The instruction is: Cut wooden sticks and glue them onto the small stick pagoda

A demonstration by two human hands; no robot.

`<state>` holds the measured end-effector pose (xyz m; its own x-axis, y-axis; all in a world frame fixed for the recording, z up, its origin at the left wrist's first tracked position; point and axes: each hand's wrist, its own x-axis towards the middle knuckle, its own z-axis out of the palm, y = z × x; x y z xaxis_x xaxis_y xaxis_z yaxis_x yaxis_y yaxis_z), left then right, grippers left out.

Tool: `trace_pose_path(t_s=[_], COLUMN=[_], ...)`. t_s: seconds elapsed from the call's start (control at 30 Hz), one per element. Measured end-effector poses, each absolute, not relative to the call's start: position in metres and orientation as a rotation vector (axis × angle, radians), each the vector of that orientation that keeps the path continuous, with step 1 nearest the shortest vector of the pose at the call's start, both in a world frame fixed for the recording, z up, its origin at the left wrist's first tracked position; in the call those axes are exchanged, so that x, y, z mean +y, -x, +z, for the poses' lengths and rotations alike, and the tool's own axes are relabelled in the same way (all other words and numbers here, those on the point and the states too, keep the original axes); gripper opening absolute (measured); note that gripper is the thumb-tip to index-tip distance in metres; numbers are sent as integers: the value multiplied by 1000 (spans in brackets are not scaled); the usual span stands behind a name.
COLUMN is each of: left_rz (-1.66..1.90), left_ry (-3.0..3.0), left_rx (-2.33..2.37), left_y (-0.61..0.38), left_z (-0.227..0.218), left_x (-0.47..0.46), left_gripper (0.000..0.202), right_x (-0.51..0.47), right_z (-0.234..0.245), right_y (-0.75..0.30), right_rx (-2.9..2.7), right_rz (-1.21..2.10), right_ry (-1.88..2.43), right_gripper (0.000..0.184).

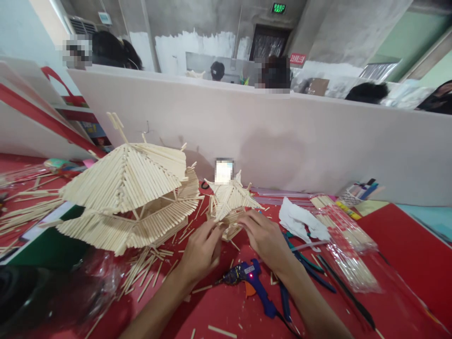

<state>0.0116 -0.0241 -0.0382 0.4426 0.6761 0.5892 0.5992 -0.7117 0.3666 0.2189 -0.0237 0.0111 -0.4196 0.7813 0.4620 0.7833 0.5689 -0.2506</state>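
As a small stick pavilion (230,197) stood at twelve o'clock on the table (197,315), left hand (201,249) and right hand (264,238) worked its lower tier, seemingly fitting work next needing steadiness, either grip's closure unclear.

A green exit sign (278,8) glows above what looks like a doorway (269,43).

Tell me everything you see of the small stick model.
The small stick model looks built of pale wooden sticks. Its peaked roof spreads into pointed corners, above a lower tier partly hidden. It stands upright on the red table, before the pale partition. The left hand and right hand appear to touch its lower part.
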Motion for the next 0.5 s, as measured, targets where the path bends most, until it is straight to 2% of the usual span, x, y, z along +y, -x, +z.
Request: trace_pose_path(t_s=[0.5], left_rz=[1100], left_ry=[-2574], left_rx=[1152], left_y=[-12], left_z=[-36], left_x=[-25], left_gripper=[50], right_x=[-24], right_z=[12], right_y=[-219], right_rx=[-2310], right_rz=[62], right_ry=[1223], right_gripper=[29])
